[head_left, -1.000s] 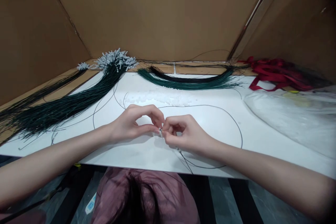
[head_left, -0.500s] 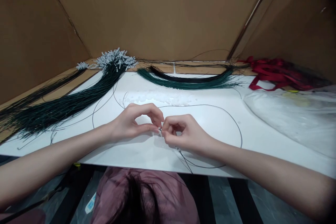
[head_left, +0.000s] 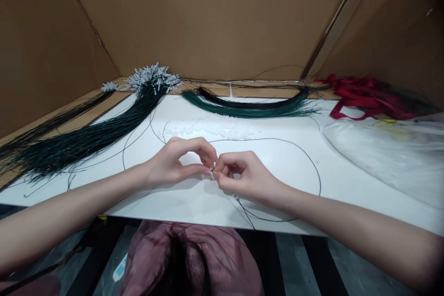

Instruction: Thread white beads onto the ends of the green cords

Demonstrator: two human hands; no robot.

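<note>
My left hand (head_left: 183, 159) and my right hand (head_left: 244, 173) meet at mid-table, fingertips almost touching. Thumb and forefinger of the left are closed in a pinch on a tiny white bead (head_left: 212, 173). Pinched in the right fingertips is a thin dark wire (head_left: 314, 162), its end at the bead. The wire sweeps in a wide loop behind and to the right of the hands. Below my right palm, a few small pale beads (head_left: 236, 197) sit on wire. Whether the wire passes through the pinched bead is too small to tell.
Bead-tipped green wires (head_left: 114, 125) lie in a large bundle at left. Loose white beads (head_left: 215, 129) are spread behind my hands, before bare green wires (head_left: 249, 110). At right are red ribbon (head_left: 367, 97) and a clear plastic bag (head_left: 385, 157). Cardboard walls (head_left: 215, 18) enclose the back.
Almost nothing differs. Both hands keep the same pinch at the same place, with only a slight shift of the fingertips at the bead.
</note>
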